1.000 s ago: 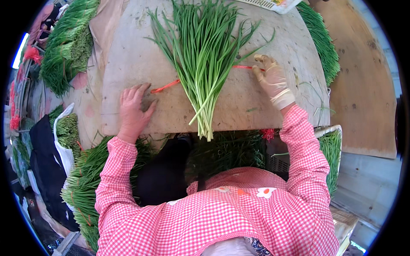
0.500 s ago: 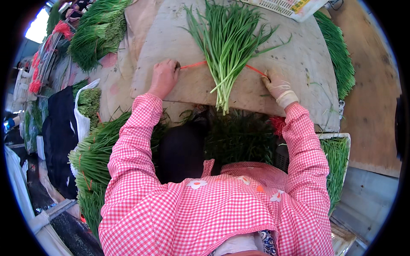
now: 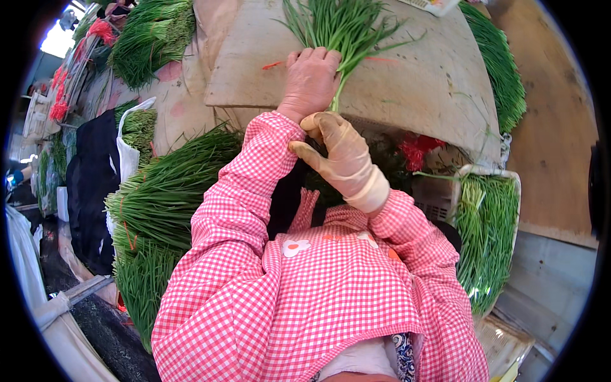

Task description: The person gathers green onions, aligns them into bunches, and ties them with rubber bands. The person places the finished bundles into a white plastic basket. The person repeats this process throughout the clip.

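A bunch of long green leafy stalks, like garlic chives (image 3: pixel 347 28), lies on the grey board with its pale stem ends toward me. My bare left hand (image 3: pixel 312 79) is closed over the stems, knuckles up, hiding much of them. Just below the stem ends is my right hand (image 3: pixel 340 153) in a pale, stained glove, thumb and fingers curved but apart, with nothing visible between them. A thin red tie (image 3: pixel 273 65) lies across the board under the bunch, its ends showing on either side and held by neither hand.
The board (image 3: pixel 439 83) ends just before my body. Stacked green bundles (image 3: pixel 165 184) rise at left, and a white crate of greens (image 3: pixel 490 223) stands at right. Red ties (image 3: pixel 420 149) hang beneath the board's edge. More greens (image 3: pixel 493 63) line its far right.
Both hands have let go of the red tie and come inward. My left hand has closed on the stems; my right has drawn back below their ends.
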Demonstrator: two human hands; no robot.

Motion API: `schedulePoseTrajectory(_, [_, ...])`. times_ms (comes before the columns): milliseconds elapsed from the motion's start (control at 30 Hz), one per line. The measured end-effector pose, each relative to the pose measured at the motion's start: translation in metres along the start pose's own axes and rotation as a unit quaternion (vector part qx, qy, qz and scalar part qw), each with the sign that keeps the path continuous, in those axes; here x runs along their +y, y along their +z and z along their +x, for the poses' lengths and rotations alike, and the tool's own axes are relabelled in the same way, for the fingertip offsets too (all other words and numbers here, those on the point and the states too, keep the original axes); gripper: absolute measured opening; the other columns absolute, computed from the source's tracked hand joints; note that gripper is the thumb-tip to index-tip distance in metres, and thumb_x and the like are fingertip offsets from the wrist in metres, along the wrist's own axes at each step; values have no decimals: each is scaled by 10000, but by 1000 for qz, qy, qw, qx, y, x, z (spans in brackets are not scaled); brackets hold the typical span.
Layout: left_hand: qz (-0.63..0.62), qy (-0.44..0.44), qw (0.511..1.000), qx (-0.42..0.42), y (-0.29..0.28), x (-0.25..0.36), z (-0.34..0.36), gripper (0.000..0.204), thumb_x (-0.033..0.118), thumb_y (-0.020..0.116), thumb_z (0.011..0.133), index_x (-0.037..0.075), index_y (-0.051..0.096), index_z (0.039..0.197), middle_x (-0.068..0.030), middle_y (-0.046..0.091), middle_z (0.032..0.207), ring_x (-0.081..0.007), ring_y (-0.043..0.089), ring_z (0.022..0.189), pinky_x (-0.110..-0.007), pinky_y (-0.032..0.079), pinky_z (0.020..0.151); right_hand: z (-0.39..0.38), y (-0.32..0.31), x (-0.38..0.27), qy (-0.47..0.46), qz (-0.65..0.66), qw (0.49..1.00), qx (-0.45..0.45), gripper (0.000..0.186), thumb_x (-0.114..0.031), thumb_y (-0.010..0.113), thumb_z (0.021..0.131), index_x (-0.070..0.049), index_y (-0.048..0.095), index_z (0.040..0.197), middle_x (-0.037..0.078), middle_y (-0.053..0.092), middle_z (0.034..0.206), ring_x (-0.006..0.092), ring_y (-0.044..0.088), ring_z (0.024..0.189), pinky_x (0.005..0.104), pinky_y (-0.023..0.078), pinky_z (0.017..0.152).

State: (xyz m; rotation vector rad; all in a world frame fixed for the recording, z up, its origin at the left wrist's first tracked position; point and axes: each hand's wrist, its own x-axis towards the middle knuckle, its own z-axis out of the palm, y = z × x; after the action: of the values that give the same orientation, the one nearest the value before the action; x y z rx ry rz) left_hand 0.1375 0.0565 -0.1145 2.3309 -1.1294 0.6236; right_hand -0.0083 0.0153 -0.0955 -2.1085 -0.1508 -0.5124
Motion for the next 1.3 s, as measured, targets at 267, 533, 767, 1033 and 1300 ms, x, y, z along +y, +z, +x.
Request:
schedulePoseTrajectory(267, [22,62,997,-39,20,33,-34,177,105,576,692,89,574,868,-59,563,877,-237,514,929,-442,320,892,-40,1,-13,-38,33,998,41,92,-105,618,749,-78,546,801,81,547,751,266,556,667,347,451,581])
schedulePoseTrajectory(533, [64,126,985,-99,8,79,-46,214,75,589,688,80,556,899,-65,566,881,-246,530,929,-453,325,896,-75,20,-57,-232,-90,960,-130,106,-109,585,716,-48,544,792,111,582,946,243,602,607,322,492,473])
schedulePoseTrajectory(767, [115,163,949,-246,11,110,-56,287,82,605,683,90,581,970,-70,600,940,-230,549,951,-408,331,881,-79,36,-72,-203,-29,977,-63,146,-135,620,710,-63,549,816,194,540,1114,279,620,661,341,503,520])
schedulePoseTrajectory(1033, [92,172,945,-262,12,111,-59,238,83,607,680,77,573,916,-77,601,902,-233,559,933,-393,344,848,-96,32,-69,-141,-23,977,-160,172,-129,628,698,-68,559,843,265,486,1196,300,629,644,348,509,538])
schedulePoseTrajectory(1300, [68,181,945,-262,14,112,-63,218,80,606,677,79,573,892,-83,606,891,-238,564,926,-391,356,832,-99,27,-67,-146,-24,975,-164,159,-130,631,700,-81,558,833,283,483,1195,320,630,673,363,512,540])
